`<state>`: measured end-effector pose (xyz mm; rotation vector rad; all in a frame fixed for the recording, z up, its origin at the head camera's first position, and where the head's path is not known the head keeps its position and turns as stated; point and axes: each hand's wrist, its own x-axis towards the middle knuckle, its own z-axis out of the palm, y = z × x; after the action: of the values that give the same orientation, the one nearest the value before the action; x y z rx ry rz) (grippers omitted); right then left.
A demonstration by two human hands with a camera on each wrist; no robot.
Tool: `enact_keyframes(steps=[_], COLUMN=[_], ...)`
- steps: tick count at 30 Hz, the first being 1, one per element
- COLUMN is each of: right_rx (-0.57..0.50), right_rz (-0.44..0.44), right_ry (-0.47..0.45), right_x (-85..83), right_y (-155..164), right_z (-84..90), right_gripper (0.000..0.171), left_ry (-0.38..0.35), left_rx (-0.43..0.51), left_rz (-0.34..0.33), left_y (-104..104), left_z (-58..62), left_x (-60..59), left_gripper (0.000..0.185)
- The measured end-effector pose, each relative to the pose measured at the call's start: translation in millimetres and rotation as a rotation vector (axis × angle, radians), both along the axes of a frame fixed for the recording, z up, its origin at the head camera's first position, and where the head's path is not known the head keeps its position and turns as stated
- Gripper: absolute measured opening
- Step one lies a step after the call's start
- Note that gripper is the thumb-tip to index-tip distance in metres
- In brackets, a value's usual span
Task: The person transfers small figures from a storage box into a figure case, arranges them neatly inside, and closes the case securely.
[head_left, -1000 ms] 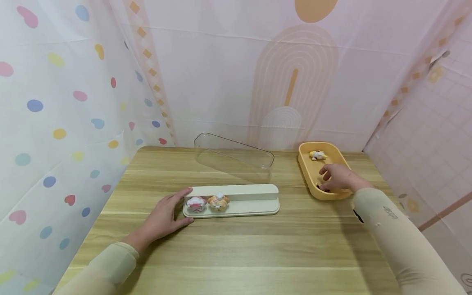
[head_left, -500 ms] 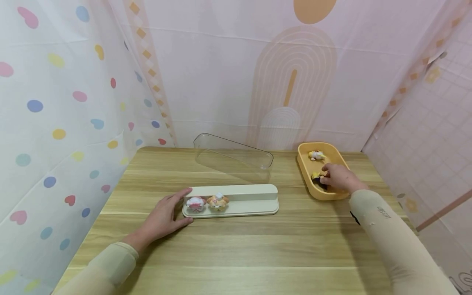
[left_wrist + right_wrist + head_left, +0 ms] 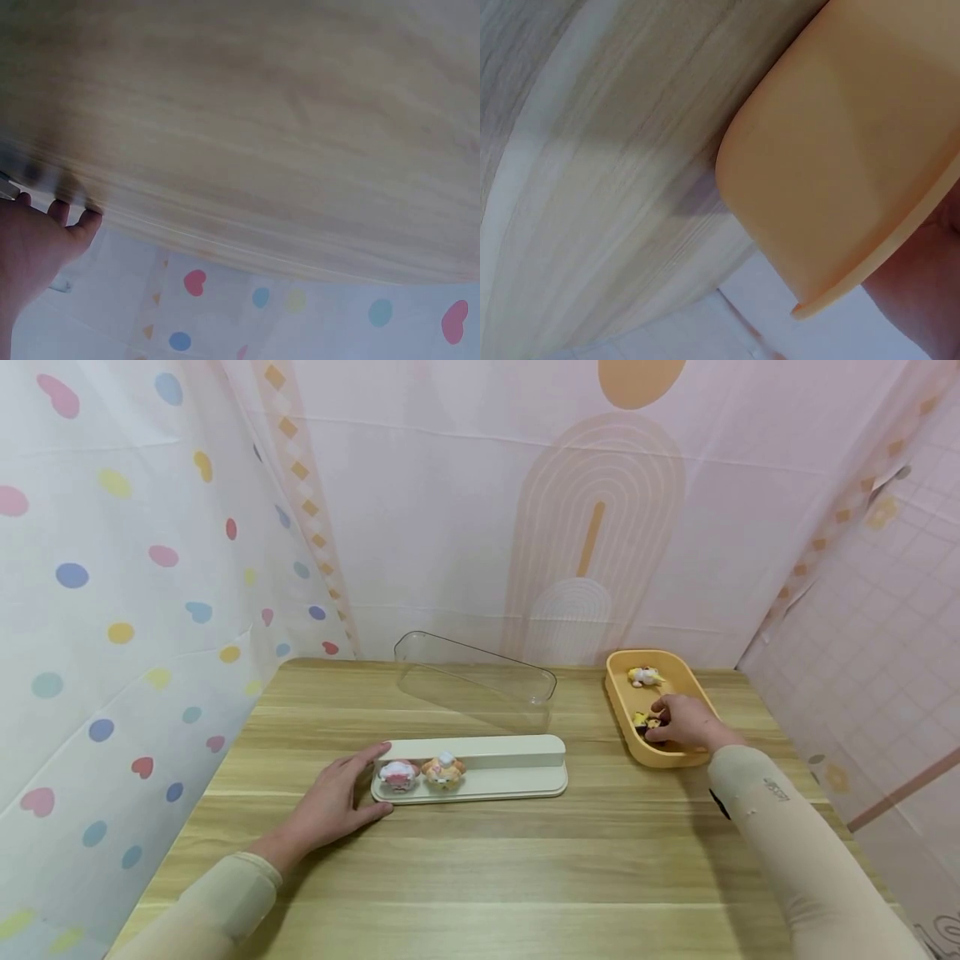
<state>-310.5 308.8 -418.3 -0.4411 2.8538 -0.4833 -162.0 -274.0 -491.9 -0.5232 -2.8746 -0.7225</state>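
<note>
Right hand on the dark toy in the tray

While the left hand (image 3: 330,802) lies flat on the desk (image 3: 480,877), fingers straight and spread against the left end of the white base (image 3: 517,785), the right hand (image 3: 686,722) reaches into the yellow tray (image 3: 618,702). Two toys, pink (image 3: 397,774) and orange (image 3: 444,771), sit side by side at the base's left end; its long axis runs left to right, with the free stretch lying leftward of the right hand. Inside the tray the right fingers curl round a dark toy (image 3: 642,721), seemingly pinching it. Farther back lies a pale toy (image 3: 645,677), and the clear cover (image 3: 476,677) rests behind the base
</note>
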Motion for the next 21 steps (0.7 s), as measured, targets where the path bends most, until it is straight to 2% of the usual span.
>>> enact_keyframes(steps=[6, 11, 16, 21], right_rx=[-0.033, -0.079, -0.117, -0.201], right_rz=[0.010, 0.009, 0.006, -0.070], right_ry=[0.063, 0.130, 0.170, 0.168], right_x=[-1.9, -1.3, -1.8, 0.7], right_y=[-1, -2, -7, -14], right_z=[-2.2, -0.9, -2.2, -10.0], right_gripper=[0.041, 0.036, 0.047, 0.063], left_ry=[-0.001, -0.008, -0.004, -0.005], left_rx=[0.000, -0.001, 0.007, 0.004], left_rz=[0.002, 0.003, 0.001, -0.004], left_y=[0, -1, -1, -1], left_z=[-0.1, 0.3, 1.2, -0.6], left_x=[-0.4, -0.2, 0.0, -0.4], left_gripper=[0.095, 0.095, 0.095, 0.094])
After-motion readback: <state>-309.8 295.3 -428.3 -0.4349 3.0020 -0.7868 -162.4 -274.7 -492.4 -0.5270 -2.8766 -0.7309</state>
